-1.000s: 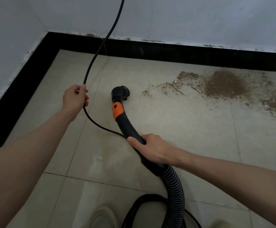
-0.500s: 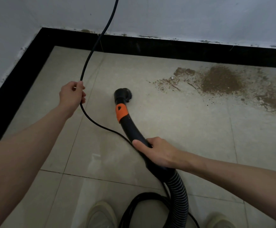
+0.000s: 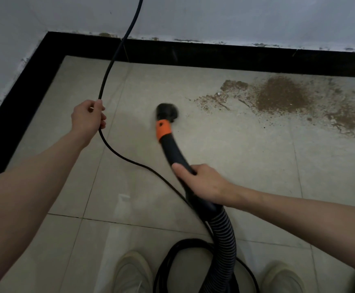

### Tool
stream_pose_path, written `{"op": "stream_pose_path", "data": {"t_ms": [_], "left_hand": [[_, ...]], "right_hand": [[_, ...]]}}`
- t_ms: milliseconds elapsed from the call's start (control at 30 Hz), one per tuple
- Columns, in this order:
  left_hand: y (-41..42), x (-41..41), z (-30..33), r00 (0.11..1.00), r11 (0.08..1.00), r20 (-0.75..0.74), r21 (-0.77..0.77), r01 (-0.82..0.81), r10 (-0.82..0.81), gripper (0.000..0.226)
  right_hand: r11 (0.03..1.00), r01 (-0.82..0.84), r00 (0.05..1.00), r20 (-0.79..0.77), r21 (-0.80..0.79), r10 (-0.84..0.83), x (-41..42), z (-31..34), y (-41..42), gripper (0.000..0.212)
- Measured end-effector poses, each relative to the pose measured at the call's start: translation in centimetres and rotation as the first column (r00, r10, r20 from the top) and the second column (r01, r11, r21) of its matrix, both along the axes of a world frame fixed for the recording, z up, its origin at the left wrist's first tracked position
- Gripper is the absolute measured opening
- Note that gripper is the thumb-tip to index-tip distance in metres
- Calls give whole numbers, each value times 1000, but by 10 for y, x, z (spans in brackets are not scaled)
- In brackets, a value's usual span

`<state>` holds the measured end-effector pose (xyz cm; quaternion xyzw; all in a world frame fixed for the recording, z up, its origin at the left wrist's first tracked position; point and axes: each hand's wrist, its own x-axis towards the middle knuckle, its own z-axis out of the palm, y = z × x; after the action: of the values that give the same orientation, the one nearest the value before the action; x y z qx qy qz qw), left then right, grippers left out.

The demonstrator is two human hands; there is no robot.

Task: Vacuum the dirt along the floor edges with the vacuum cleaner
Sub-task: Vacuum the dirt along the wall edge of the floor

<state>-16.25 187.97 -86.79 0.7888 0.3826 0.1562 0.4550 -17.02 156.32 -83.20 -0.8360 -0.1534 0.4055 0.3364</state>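
Tiled floor [image 3: 246, 166]: dirt [image 3: 282, 96] beyond nozzle [image 3: 167, 112], right hand [image 3: 202, 182] gripping wand [image 3: 174, 153].

Right hand [image 3: 204, 182] grips the vacuum hose [image 3: 173, 151], left hand [image 3: 87, 118] holds the cord [image 3: 109, 68], dirt [image 3: 282, 96] lies near the baseboard [image 3: 235, 58].

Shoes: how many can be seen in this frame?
2, both at the bottom edge and cut off by it: the left shoe beside the coiled cord, the right shoe right of the ribbed hose.
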Motion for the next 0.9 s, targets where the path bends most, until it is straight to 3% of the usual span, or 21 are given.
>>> {"op": "stream_pose_path", "data": {"t_ms": [67,300,433,500,733,900], "left_hand": [[-1,1,-1,1000,1000,-5,4,5,-5,28],[-5,4,-3,1000,1000,-16,7,7,-7,28],[-9,4,-2,1000,1000,-27,13,16,-15,28],[-10,4,-1,999,1000,-33,16,20,-19,28],[-17,3,7,998,1000,-58,12,7,-6,26],[-24,1,12,997,1000,-78,7,-6,6,26]], "right_hand": [[998,67,998,-12,9,-67,1,1,-15,50],[974,-227,960,-171,-18,220,-24,6,-46,52],[996,-79,995,-56,-30,77,-22,8,-44,52],[1000,-3,997,-73,-7,3,-17,12,-49,52],[981,-193,941,-276,36,195,-41,17,-63,53],[993,-85,946,-306,81,106,-40,26,-59,58]]}}
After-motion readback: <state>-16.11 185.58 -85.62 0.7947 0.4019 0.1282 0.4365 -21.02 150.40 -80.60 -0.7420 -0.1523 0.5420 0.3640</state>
